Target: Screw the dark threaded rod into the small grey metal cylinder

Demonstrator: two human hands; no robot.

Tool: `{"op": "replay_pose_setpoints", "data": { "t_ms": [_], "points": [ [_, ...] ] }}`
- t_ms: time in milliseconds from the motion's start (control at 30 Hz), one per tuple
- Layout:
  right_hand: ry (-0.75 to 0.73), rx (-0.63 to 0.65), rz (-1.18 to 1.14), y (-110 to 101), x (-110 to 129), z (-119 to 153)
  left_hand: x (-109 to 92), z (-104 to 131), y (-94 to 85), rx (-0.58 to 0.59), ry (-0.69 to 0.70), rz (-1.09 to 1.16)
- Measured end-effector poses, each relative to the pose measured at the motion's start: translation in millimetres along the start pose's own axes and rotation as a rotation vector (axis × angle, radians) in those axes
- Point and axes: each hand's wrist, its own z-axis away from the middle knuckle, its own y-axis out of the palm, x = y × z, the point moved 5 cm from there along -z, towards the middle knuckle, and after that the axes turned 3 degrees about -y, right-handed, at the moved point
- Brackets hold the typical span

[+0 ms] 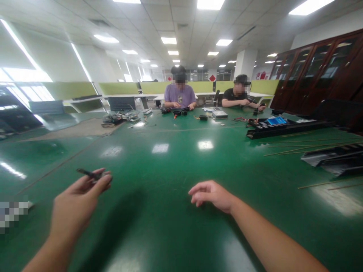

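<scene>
Raised over the left part of the green tabletop, my left hand pinches a small dark, slim object. Its dark end sticks out to the left past my fingers; the rest is hidden in my grip, and its exact kind cannot be made out. My right hand hovers just above the table, right of the middle. Its fingers are loosely curled and apart, with nothing visible in them.
Thin rods and black metal channels lie on the right. A long black tray holds a blue packet. Electronic parts are piled at the far left. Two people sit across the table, handling dark parts.
</scene>
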Motion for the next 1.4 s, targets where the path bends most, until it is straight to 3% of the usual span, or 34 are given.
{"op": "replay_pose_setpoints", "data": {
  "t_ms": [67, 167, 233, 333, 500, 600, 767, 933, 1100, 1400],
  "points": [
    [0.001, -0.024, 0.003, -1, -1, 0, -12, 8, 38.2, 0.177, 0.034, 0.174],
    [0.004, -0.067, 0.002, -1, -2, -1, -32, 28, 88.1, 0.380, 0.127, 0.242],
    [0.005, -0.090, -0.002, -1, -4, -2, -39, 42, 110.9, 0.478, 0.180, 0.275],
    [-0.006, -0.121, -0.005, -1, -6, -5, -37, 61, 130.2, 0.586, 0.277, 0.252],
    [-0.014, -0.185, 0.067, -1, -11, -9, -26, 87, 140.0, 0.655, 0.699, 0.012],
    [-0.025, -0.194, 0.140, 3, -13, -8, -20, 98, 142.9, 0.696, 0.814, 0.010],
    [-0.041, -0.258, 0.338, 4, -9, -1, -21, 100, 140.0, 0.632, 0.801, 0.064],
    [-0.130, -0.238, 0.587, 7, 3, 4, -28, 105, 138.4, 0.719, 0.841, 0.061],
    [-0.153, -0.214, 0.641, 13, 9, 6, -28, 107, 141.2, 0.769, 0.811, 0.074],
    [-0.187, -0.233, 0.770, 14, 15, 7, -31, 108, 139.5, 0.721, 0.851, 0.112]
  ]
}}
